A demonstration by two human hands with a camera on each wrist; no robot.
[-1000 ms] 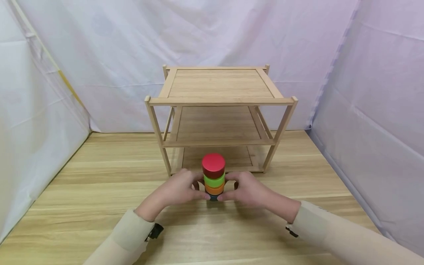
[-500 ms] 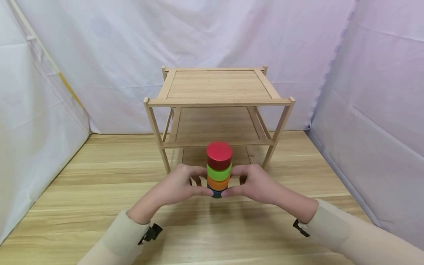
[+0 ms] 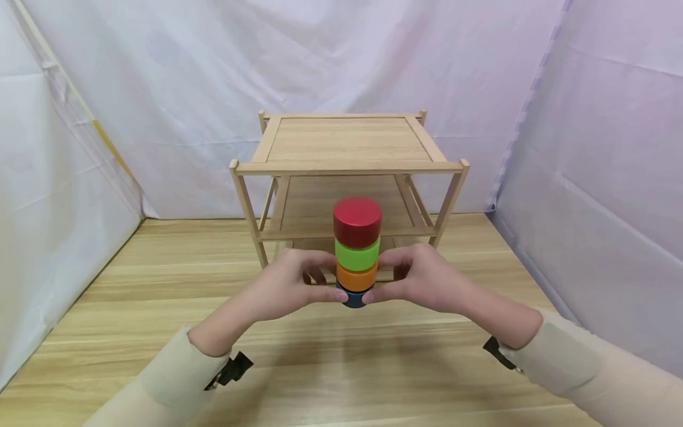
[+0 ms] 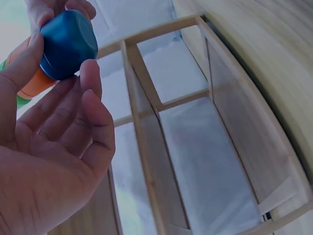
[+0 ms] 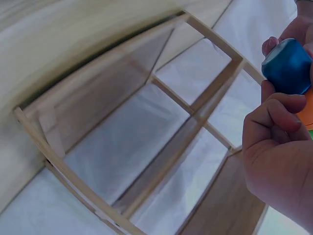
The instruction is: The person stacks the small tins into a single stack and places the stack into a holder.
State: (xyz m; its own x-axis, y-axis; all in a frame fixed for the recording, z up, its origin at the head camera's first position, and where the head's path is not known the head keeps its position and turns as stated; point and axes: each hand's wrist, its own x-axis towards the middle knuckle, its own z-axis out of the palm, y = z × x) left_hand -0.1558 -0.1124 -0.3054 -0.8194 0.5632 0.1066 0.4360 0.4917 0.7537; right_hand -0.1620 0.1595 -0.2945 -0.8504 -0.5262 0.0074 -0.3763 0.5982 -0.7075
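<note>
A stack of coloured cups is held upright above the table in the head view, in front of the rack. From the top it runs red cup [image 3: 357,219], green cup [image 3: 357,256], orange cup [image 3: 356,279] and blue cup [image 3: 354,299]. My left hand [image 3: 296,281] grips it from the left, my right hand [image 3: 427,279] from the right. Both thumbs press near the blue cup, with fingers round the sides higher up. The left wrist view shows the blue cup's underside [image 4: 71,44] between both hands; the right wrist view shows the blue cup [image 5: 287,67] too.
Behind the stack stands a three-tier wooden rack [image 3: 349,168] on the wooden table [image 3: 176,273]. White cloth [image 3: 341,53] hangs at the back and at both sides.
Both hands have raised the stack from close to the table to higher up, nearer the head camera and slightly to the right. Their grip looks the same throughout.
</note>
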